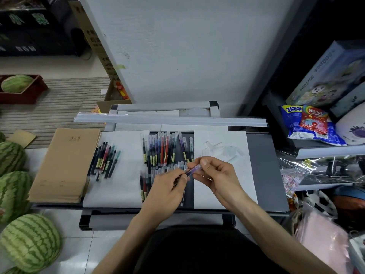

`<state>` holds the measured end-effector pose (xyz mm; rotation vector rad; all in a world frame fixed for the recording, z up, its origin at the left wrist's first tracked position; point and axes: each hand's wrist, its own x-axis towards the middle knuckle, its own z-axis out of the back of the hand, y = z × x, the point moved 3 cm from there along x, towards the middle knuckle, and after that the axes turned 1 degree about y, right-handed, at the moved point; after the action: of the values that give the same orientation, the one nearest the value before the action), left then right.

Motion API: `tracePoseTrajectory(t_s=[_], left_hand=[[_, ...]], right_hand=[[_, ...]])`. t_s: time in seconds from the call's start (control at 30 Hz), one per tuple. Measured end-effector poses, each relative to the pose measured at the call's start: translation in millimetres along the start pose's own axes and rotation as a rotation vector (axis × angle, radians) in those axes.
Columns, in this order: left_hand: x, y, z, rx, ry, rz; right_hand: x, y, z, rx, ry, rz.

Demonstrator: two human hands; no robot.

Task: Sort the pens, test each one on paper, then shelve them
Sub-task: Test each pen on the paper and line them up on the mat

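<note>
Both my hands meeting over the gray tray (262, 175), left hand (167, 186) and right hand (215, 175) pinching one purple pen (194, 169) tight, sorted pens (104, 159) lying at nine o'clock.

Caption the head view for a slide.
Both hands, left hand and right hand, hold a purple pen above sorted pens on paper.

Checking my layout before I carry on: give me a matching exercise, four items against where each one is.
Items:
1. purple pen
2. brown notebooks
3. small pen group
4. watermelons

Places:
A. on the floor at far left
B. stacked at the left end of the surface
C. held between left hand and right hand
D. lying on the left white sheet

Pairs: 1-C, 2-B, 3-D, 4-A
</note>
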<state>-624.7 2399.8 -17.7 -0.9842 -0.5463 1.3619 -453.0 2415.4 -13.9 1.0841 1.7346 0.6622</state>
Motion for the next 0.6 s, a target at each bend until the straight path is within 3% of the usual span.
tracePoseTrajectory(t_s=[0.17,0.3,0.4,0.5,0.6], left_hand=[[0.3,-0.7,-6.6,-0.115,0.079,0.075],[3.1,10.7,-11.1,-0.607,0.248,0.293],[1.7,13.4,-10.9,-0.758,0.316,0.352],[-1.1,11.4,-12.3,-0.568,0.273,0.317],[5.3,17.2,-18.5,-0.082,0.238,0.148]], right_hand=[[3.0,-2.6,0.7,0.042,0.013,0.014],[5.9,-2.2,-0.8,0.021,0.053,-0.016],[8.7,-7.4,-1.6,0.006,0.109,-0.056],[15.1,-14.8,1.6,-0.064,0.079,-0.086],[23.6,-30.4,12.1,-0.246,-0.015,-0.108]])
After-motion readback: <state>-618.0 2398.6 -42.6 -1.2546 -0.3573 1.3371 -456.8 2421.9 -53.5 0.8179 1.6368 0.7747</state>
